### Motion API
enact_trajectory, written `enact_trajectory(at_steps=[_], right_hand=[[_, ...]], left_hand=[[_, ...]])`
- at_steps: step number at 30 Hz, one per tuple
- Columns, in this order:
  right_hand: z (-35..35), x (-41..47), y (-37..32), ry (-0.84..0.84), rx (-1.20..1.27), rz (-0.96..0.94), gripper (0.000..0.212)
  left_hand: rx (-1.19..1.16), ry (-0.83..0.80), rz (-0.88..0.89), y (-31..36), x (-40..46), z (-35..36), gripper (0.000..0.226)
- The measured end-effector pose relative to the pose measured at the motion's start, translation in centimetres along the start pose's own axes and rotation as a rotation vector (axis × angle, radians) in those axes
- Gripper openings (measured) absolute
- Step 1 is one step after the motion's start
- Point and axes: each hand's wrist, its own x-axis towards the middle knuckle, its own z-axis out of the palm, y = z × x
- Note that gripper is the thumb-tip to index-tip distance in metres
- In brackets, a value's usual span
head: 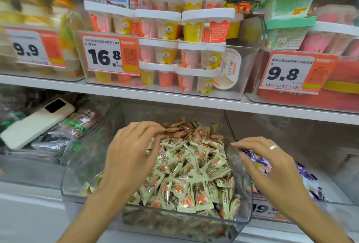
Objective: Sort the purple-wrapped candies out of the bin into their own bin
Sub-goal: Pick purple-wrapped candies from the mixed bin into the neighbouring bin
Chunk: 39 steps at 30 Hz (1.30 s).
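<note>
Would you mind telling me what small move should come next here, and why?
Probably the left hand should rake the cream candies aside: its fingers rest on the heap in the clear bin, where no purple wrapper shows. The right hand hovers open over the purple candies in the neighbouring bin.

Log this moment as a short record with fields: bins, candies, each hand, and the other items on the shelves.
centre bin: clear bin heaped with pale green candies, brown-wrapped ones at the back
right bin: purple-wrapped candies, partly hidden by the right hand
left hand: left hand over the centre heap, fingertips curled on the brown wrappers
right hand: right hand above the right bin, fingers spread, ring on one finger, holding nothing visible
left of centre: white phone lying on packaged goods
upper shelf: dessert cups, price tags 16.8 and 9.8
</note>
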Motion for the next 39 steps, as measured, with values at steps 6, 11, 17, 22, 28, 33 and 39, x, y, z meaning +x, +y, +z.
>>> enact_trajectory(at_steps=[6, 11, 17, 22, 28, 33, 39], right_hand=[[6.9, 6.3, -7.4, -0.386, -0.046, -0.234, 0.021], [14.7, 10.8, -9.1, -0.756, -0.199, -0.358, 0.024], [21.1, 11.1, -8.3, -1.016, -0.55, -0.398, 0.026], [21.3, 11.5, -7.5, -1.038, -0.376, -0.335, 0.017], [18.5, 10.2, -9.0, -0.759, 0.334, -0.036, 0.035], [17.0, 8.7, -11.7, -0.438, 0.748, 0.127, 0.031], [17.9, 10.7, -10.7, -0.479, 0.499, 0.002, 0.028]], left_hand=[[0.259, -0.014, -0.219, -7.7, -2.5, -2.9, 0.033], [0.274, -0.05, -0.333, -9.6, -3.9, -3.6, 0.038], [0.21, -0.023, -0.398, -9.5, -4.6, -3.2, 0.03], [0.18, -0.047, -0.43, -9.6, -4.9, -3.2, 0.031], [0.217, 0.018, -0.293, -8.4, -4.1, -3.3, 0.033], [0.09, 0.055, -0.344, -6.2, -3.3, -3.4, 0.042], [-0.246, 0.157, -0.543, -8.2, -3.2, -4.4, 0.016]])
